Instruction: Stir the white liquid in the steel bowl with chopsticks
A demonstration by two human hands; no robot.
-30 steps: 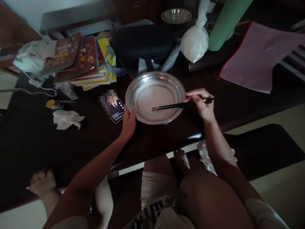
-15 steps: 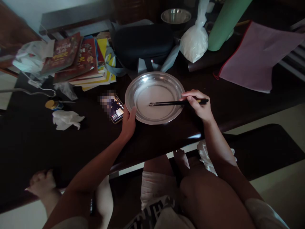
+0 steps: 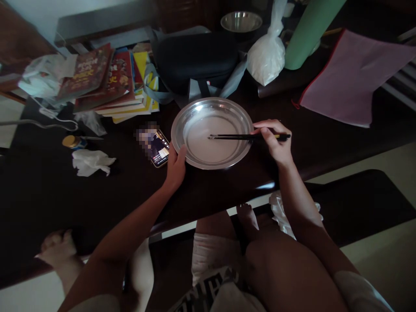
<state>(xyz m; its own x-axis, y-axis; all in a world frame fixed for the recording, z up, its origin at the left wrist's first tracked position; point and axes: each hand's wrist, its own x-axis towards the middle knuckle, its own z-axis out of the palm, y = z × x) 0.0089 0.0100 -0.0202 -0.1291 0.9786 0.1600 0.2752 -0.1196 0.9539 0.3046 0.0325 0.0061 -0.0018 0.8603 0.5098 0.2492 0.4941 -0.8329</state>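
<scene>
A round steel basin (image 3: pixel 212 164) stands on the dark table, holding a whitish, milky liquid (image 3: pixel 206 145). My left hand (image 3: pixel 176 167) grips its left rim, thumb on the inner side and the fingers hidden beneath or behind. Black chopsticks (image 3: pixel 238 137) are pinched in my right hand (image 3: pixel 276 141) at the basin's right rim. Their tips dip into the liquid near the middle. Right beside my left hand lies a phone (image 3: pixel 160 149) with a lit screen, partly blurred out.
Behind the basin sits a black case (image 3: pixel 196 58) with grey straps. Stacked books (image 3: pixel 107 82), a crumpled tissue (image 3: pixel 92 162) and a small yellow-lidded jar (image 3: pixel 73 141) are at left. A tied bag of white powder (image 3: pixel 266 60), green cylinder (image 3: pixel 308 37) and pinkish cloth (image 3: pixel 347 80) lie right.
My right hand has shifted slightly right, and the chopstick tips have moved right and a little away from me in the liquid. My left hand stays on the rim.
</scene>
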